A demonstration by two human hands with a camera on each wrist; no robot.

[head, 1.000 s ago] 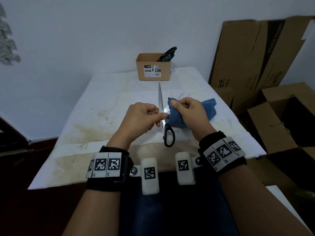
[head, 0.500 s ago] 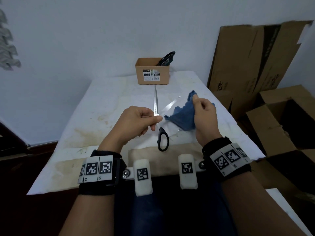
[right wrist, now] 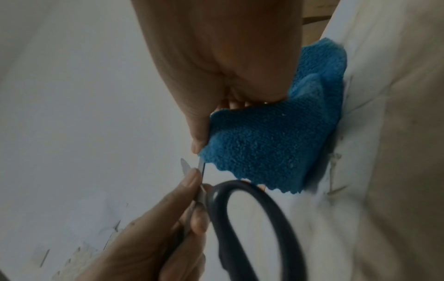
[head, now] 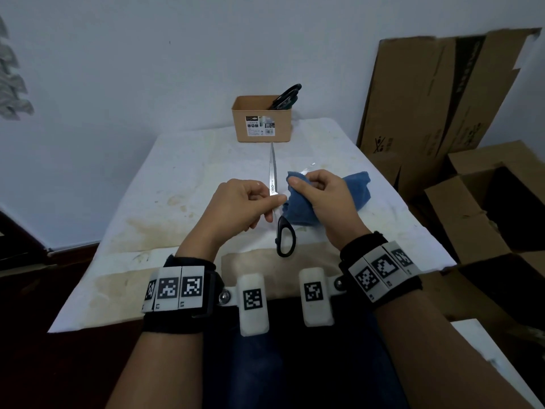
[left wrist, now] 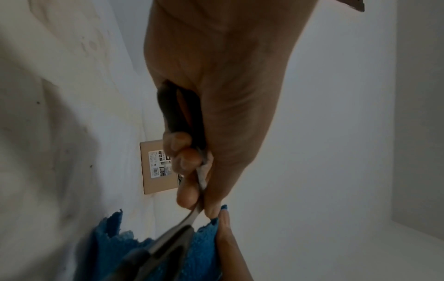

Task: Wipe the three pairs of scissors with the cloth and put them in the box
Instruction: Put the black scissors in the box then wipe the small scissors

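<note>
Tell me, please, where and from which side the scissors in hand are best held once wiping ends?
Probably the black handle loop: it hangs bare toward the person, so the right hand can come from the near side, while the open scissors point their blades away, at the box.

Shiny metal scissors [head: 273,184] with glossy black plastic handles, nubby blue cloth [head: 358,190], matt cardboard box [head: 262,119]

Box [head: 262,125] at the table's [head: 124,208] far edge (scissors [head: 284,97] inside), cartons [head: 436,113] right.

Black-handled scissors [head: 274,184] held open just before the box [head: 262,119], one blade wrapped in blue cloth [head: 324,199]; more scissors [head: 285,97] standing inside.
</note>
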